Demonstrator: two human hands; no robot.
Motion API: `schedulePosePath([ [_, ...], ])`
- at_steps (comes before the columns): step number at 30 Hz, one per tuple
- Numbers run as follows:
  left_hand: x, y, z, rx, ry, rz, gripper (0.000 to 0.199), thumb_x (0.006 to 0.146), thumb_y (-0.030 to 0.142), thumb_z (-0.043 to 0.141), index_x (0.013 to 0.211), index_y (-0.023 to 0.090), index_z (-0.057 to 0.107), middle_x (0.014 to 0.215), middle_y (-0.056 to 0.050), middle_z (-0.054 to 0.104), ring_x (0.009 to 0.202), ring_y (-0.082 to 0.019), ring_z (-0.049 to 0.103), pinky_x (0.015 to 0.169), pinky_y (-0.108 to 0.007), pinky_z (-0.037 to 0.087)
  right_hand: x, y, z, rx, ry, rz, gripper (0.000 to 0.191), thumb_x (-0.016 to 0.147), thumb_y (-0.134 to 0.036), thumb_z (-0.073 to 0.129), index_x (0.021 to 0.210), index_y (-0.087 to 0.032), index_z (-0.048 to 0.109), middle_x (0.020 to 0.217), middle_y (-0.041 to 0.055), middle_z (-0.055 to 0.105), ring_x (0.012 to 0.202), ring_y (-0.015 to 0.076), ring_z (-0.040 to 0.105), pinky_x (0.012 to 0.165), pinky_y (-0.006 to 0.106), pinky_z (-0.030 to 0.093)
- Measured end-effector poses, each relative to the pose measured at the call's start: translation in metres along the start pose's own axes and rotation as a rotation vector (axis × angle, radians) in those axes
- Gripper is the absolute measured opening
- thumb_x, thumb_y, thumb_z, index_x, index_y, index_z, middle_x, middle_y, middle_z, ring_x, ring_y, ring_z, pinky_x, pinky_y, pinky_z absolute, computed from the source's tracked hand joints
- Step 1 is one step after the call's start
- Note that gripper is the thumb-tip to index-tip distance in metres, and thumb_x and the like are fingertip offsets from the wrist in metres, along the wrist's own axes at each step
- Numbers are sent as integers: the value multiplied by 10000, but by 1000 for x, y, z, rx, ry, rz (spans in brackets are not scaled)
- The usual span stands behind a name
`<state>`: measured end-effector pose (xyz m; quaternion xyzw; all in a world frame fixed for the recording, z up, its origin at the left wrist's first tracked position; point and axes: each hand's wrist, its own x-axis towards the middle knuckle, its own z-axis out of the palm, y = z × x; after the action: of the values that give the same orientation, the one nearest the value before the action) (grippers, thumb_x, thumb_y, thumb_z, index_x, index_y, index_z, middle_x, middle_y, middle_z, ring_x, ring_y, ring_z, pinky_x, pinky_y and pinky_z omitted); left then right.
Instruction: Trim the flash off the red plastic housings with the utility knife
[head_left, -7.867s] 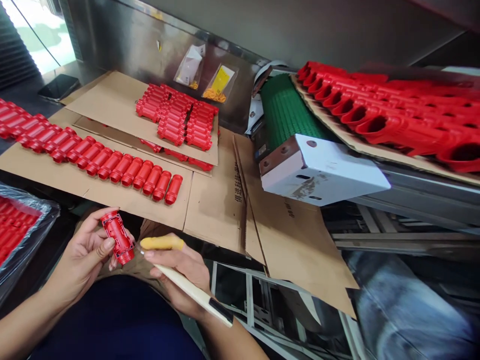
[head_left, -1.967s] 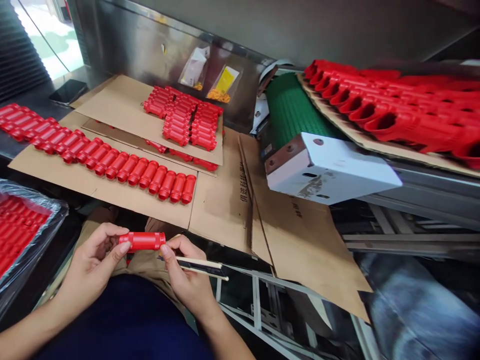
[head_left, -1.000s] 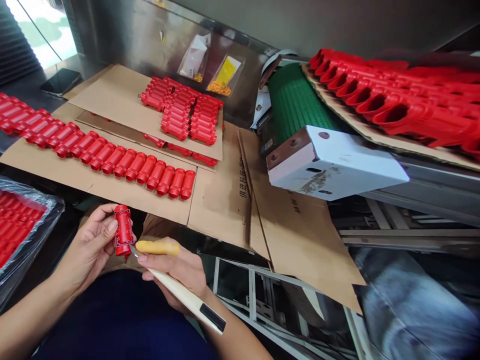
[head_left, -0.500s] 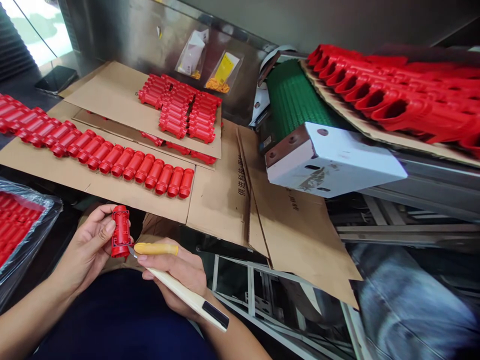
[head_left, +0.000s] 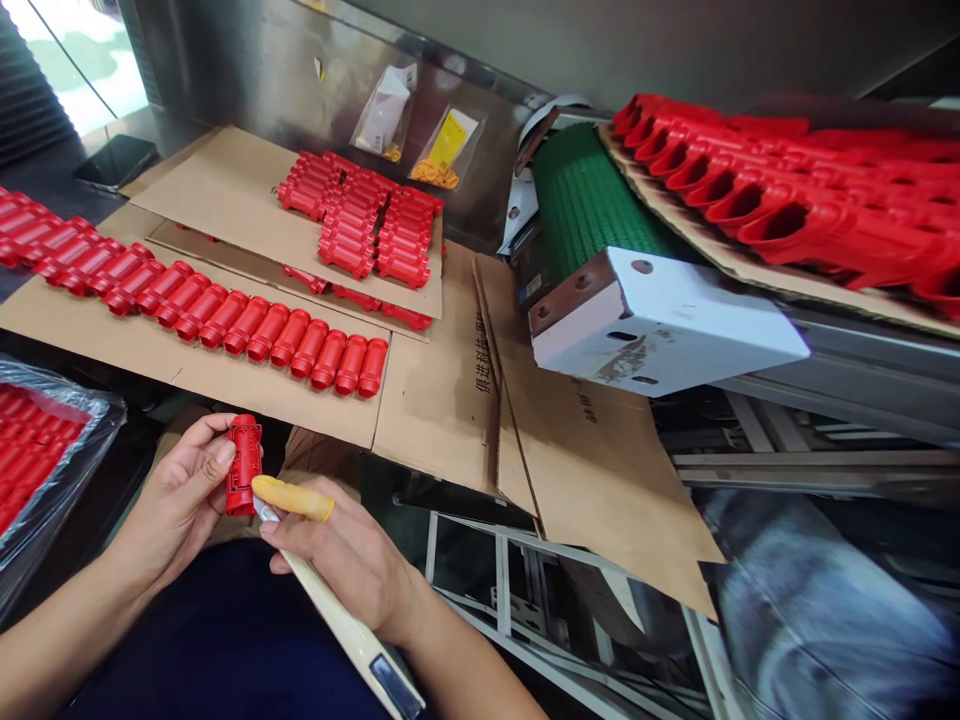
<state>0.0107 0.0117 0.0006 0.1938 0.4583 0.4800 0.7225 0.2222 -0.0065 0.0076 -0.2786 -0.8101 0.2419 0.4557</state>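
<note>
Upright between the thumb and fingers of my left hand (head_left: 184, 490) is a red plastic part (head_left: 244, 465) with dark outlines on its face. My right hand (head_left: 337, 550) grips a cream-handled knife (head_left: 341, 625), its blade at the lower right edge of the red part. A yellow cover sits on my right index finger, which reaches along the blade. Whether the blade touches the part is hard to tell. Beyond my hands, a long row of red parts (head_left: 262, 330) lies on cardboard (head_left: 420, 400).
More red parts (head_left: 349, 215) lie on a stacked cardboard sheet. At left is a plastic-lined bin (head_left: 105, 405) of red pieces. A green conveyor roller (head_left: 592, 200) with a white bracket (head_left: 660, 325) stands right. A phone (head_left: 116, 160) and small bags (head_left: 446, 145) lie behind. A person's denim-clad leg (head_left: 817, 600) shows lower right.
My right hand has shifted slightly left, and the knife handle now points more steeply downward. The yellow-covered finger is closer to the red part. My left hand has barely moved.
</note>
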Motion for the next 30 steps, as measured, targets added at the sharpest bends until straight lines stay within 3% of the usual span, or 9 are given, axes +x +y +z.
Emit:
schedulePosePath([
  [2,0,-1,-1,-11,16,-3,399,862,354,928,1195,211,760,948,-73,824,755,-149,751,693,-212,651,-3,2,2,-20,54,-7,234,1058,-148,678,1291,-167,686,1019,134,827,932,242,790,825,373,704],
  [5,0,-1,-1,-26,29,6,395,862,337,928,1198,227,752,1029,-71,831,799,-159,786,752,-229,664,-8,2,7,82,370,273,205,1092,-194,643,1291,-224,681,1015,89,836,895,215,821,798,348,711],
  [7,0,0,0,-11,26,34,386,863,332,927,1193,239,747,1059,-72,832,822,-175,798,779,-265,678,-9,0,9,147,493,422,166,1103,-238,648,1260,-230,703,1049,90,841,935,215,840,831,356,718],
  [11,-2,0,4,86,2,191,293,821,281,958,1044,240,772,941,-31,814,786,-169,766,762,-267,670,-4,-3,13,92,331,304,164,1069,-262,709,1220,-227,763,1213,143,827,1142,264,801,959,429,701],
  [13,-5,0,4,164,-14,253,245,805,245,965,967,236,782,927,-25,806,819,-171,762,792,-253,657,1,-2,15,59,283,225,203,1070,-227,691,1264,-223,752,1235,147,823,1124,261,794,940,433,704],
  [18,-12,-2,3,258,-57,278,179,830,215,938,934,254,798,1028,-30,796,884,-179,759,815,-247,648,5,1,21,16,278,137,276,1039,-127,690,1308,-179,724,1163,153,832,1069,253,795,897,410,713],
  [30,-12,-4,3,277,-49,307,170,833,221,936,930,269,805,1048,-30,802,925,-185,768,834,-242,651,3,-3,20,16,282,168,281,1039,-124,683,1312,-180,716,1165,159,833,1066,256,803,904,415,708],
])
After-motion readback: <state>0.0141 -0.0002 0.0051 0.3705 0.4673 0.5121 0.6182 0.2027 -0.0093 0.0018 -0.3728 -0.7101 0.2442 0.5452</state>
